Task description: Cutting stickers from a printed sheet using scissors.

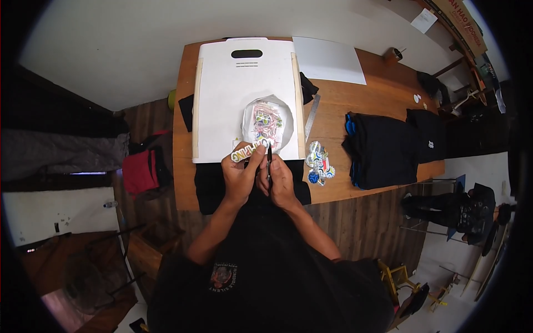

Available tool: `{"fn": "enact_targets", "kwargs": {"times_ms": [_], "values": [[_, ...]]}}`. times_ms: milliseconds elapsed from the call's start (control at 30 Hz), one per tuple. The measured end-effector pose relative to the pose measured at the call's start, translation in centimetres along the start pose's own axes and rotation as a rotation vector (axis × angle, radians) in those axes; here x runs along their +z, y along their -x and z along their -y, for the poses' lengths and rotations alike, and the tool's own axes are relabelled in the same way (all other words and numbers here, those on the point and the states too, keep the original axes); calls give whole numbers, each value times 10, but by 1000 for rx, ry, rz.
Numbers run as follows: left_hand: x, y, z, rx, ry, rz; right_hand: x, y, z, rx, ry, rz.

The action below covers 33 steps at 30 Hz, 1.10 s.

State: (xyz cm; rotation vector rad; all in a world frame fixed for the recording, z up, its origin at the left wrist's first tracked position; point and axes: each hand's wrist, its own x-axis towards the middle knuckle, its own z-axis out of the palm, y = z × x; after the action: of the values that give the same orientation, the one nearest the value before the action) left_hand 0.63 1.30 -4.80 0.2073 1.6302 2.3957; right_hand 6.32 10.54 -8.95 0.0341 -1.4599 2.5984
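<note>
My left hand [239, 180] pinches a lettered sticker [243, 153] with yellow and white edging, tilted up to the right. Close beside it, the fingers of my right hand [280, 182] are wrapped round a slim black tool [270, 161]. Its tip is by the sticker's right end; I cannot make out its exact kind. Just beyond both hands, a round white container [287, 136] holds colourful printed scraps [265, 119]. It rests on a white board [219, 94] with an oval handle hole. Black cloth [210, 186] lies under the board's near edge.
On the wooden table [338, 105], a pile of cut stickers [320, 164] lies right of my hands. A metal ruler [313, 117] is behind it. Folded black garments [385, 152] are stacked farther right. A pale sheet [328, 60] and a brown cup [392, 55] are at the back.
</note>
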Motion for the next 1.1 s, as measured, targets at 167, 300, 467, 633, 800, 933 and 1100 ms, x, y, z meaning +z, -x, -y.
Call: {"fn": "enact_targets", "kwargs": {"times_ms": [167,300,467,633,800,933,1100], "values": [[2,0,-3,4,2,-2,0,-1,1,5,8,-3],[2,0,-4,9,9,8,0,-1,3,13,6,-2],[0,0,-1,4,16,19,-1,-1,2,2,19,3],[0,0,-3,12,26,27,-2,-1,0,13,12,0],[-2,0,-1,3,14,24,-2,-2,0,12,17,-3],[0,0,-4,-4,24,21,-3,-2,-1,8,19,2],[-1,0,-3,-15,22,22,-1,-1,0,1,20,6]]}}
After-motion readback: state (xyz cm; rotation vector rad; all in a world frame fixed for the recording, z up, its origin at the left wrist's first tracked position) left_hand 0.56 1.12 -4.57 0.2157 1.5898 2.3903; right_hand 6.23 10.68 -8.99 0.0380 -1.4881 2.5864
